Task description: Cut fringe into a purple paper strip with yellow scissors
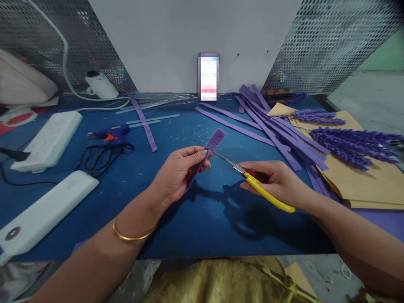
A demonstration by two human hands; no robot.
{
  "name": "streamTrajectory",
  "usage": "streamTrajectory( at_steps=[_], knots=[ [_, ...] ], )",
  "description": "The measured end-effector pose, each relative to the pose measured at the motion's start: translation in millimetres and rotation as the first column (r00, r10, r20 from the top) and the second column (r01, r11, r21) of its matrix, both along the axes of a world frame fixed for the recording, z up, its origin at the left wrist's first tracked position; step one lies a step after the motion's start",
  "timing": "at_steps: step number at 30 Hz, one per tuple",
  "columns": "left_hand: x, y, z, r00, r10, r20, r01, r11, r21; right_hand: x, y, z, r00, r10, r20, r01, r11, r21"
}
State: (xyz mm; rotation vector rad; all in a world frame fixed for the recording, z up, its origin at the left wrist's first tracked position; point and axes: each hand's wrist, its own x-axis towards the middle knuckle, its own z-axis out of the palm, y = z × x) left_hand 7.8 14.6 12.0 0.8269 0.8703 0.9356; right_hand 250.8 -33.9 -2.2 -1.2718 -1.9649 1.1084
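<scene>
My left hand (181, 170) pinches a purple paper strip (216, 139) between thumb and fingers. The strip's upper end sticks out above the thumb, with a row of fine cuts along it; its lower part hangs behind the palm. My right hand (276, 181) grips scissors (267, 194) with a yellow handle and a partly hidden red one. Their blades reach left to the strip's edge, right beside my left thumb. Whether the blades are apart or together I cannot tell. Both hands are above the blue table (202, 227).
Purple strips (268, 122) and purple flower stems (350, 141) on brown paper (372, 181) lie at the right. A blue glue gun (112, 134), its black cord and white power strips (50, 141) occupy the left. A phone (208, 76) leans against the back panel.
</scene>
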Motion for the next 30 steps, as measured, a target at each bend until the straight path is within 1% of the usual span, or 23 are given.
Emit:
streamTrajectory(
  at_steps=[3, 7, 11, 14, 17, 24, 30],
  knots=[
    [-0.6, 0.4, -1.1, 0.999, 0.016, -0.041, -0.015, 1.000, 0.021, -0.1, 0.7, -1.7, 1.000, -0.009, -0.002, 0.009, 1.000, 0.018],
    [-1.0, -0.1, -4.0, 0.992, 0.059, -0.109, -0.047, 0.993, 0.104, -1.5, 0.1, -2.9, 0.999, -0.021, 0.027, 0.020, 0.998, 0.055],
    [-0.1, -1.1, -5.7, 0.979, 0.132, -0.156, -0.101, 0.976, 0.191, -3.4, 0.2, -1.8, 0.995, -0.059, 0.075, 0.048, 0.988, 0.148],
    [0.5, -1.1, -6.0, 0.972, 0.177, -0.152, -0.143, 0.967, 0.211, -3.8, 0.7, -1.2, 0.989, -0.076, 0.124, 0.047, 0.974, 0.222],
    [0.9, -0.9, -6.2, 0.969, 0.202, -0.143, -0.169, 0.962, 0.214, -3.2, 0.8, -1.5, 0.983, -0.078, 0.168, 0.031, 0.962, 0.270],
    [1.7, -1.7, -7.4, 0.960, 0.212, -0.181, -0.163, 0.954, 0.253, -3.4, -0.1, -2.3, 0.981, -0.083, 0.173, 0.029, 0.956, 0.292],
    [2.9, -2.0, -6.7, 0.958, 0.217, -0.190, -0.169, 0.956, 0.239, -3.7, -0.3, -0.8, 0.983, -0.054, 0.175, 0.003, 0.960, 0.281]
  ],
)
